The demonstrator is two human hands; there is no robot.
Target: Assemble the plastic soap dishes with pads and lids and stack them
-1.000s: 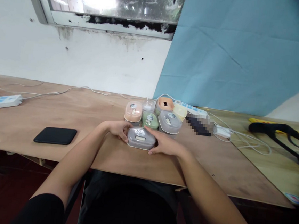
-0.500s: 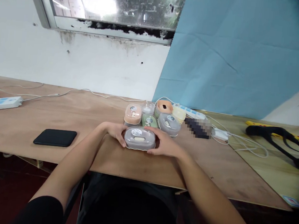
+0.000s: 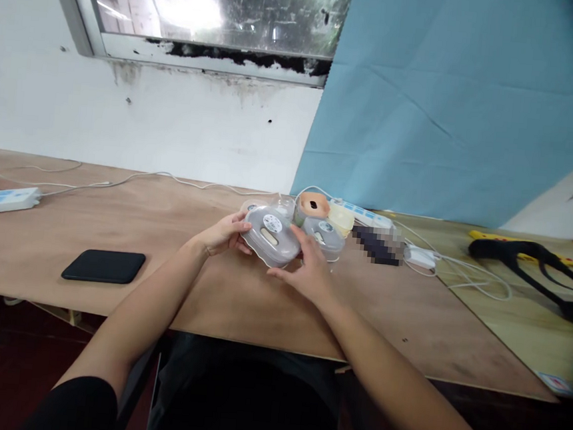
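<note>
1. From my screen I have the gray box (image 3: 272,237) between both hands, its top tilted. It looks raised off the table (image 3: 238,311), though I cannot judge how high.
2. The left hand (image 3: 227,234) is grasping its left end, thumb on top, fingers curled around the side and below. I'd keep that hold firm but gentle, since the thin plastic could flex.
3. The right hand (image 3: 312,271) spans the other end, fingertips along the right side, thumb by the near edge. It seems to grasp too, more loosely; how hard either hand presses I cannot tell.
4. I'd share the weight between both ends and support it from below, so the lid doesn't carry the load.
5. I'd mind clearance: a second gray box (image 3: 328,240) sits just beyond the right fingers, a peach box (image 3: 248,206) shows partly hidden behind, and an orange tub (image 3: 313,206) stands farther back.
6. The phone (image 3: 104,266) lies well apart, to the left.
</note>
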